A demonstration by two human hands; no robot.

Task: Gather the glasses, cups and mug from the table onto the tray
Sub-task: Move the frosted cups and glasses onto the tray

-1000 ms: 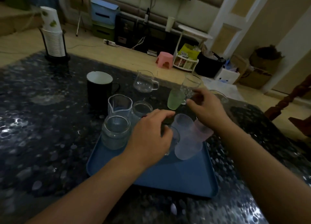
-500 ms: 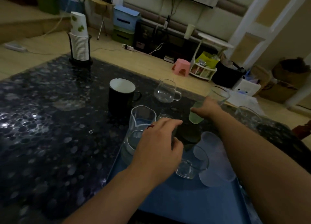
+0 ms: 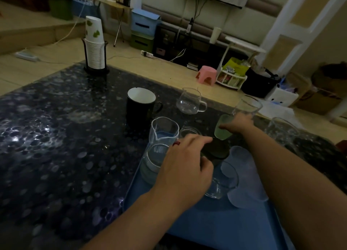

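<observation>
1. The right hand (image 3: 237, 125) reaches past the flat blue plastic tray (image 3: 216, 225), its fingers closed around a frosted green cup (image 3: 222, 127) at the tray's far edge.
2. The left hand (image 3: 185, 167) hovers over the tray's glassware, fingers loosely curled, gripping nothing that can be seen.
3. Frosted white cups (image 3: 244, 172) and clear glasses sit on the tray.
4. A black mug with white interior (image 3: 140, 104) and a clear handled glass cup (image 3: 190, 103) stand on the dark pebble-patterned table (image 3: 56, 137).
</observation>
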